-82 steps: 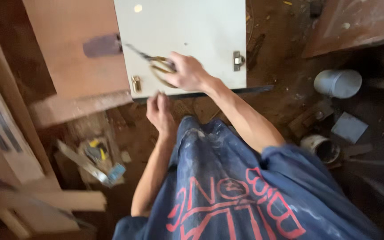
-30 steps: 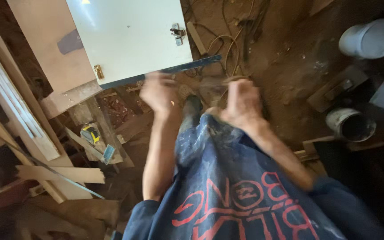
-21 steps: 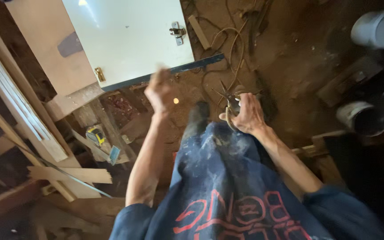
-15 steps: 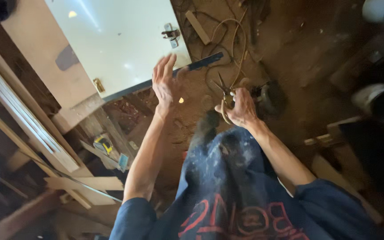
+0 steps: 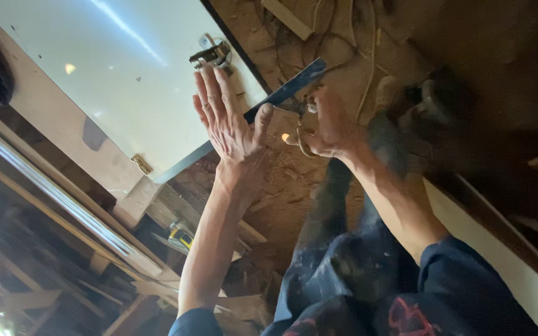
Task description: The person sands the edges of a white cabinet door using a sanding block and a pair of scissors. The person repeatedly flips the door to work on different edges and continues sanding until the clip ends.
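A rough carpentry workshop. A white cabinet panel (image 5: 94, 81) with metal hinges (image 5: 210, 55) lies on a dirt floor (image 5: 294, 180) strewn with sawdust and chips. Below the panel are stacked timber offcuts (image 5: 138, 202) and a yellow tape measure (image 5: 182, 236); to its right, loose cables (image 5: 344, 43) trail across the dirt.

Both arms come up from the bottom of the frame, bare from the short sleeves onward. The left hand (image 5: 228, 121) shows no glove, ring or watch, and neither does the right hand (image 5: 326, 124), which is a little blurred. Lower right, a dark navy T-shirt (image 5: 468, 292) with red lettering near the bottom edge. Lower centre, dark trousers (image 5: 344, 267) speckled with pale dust and paint flecks.
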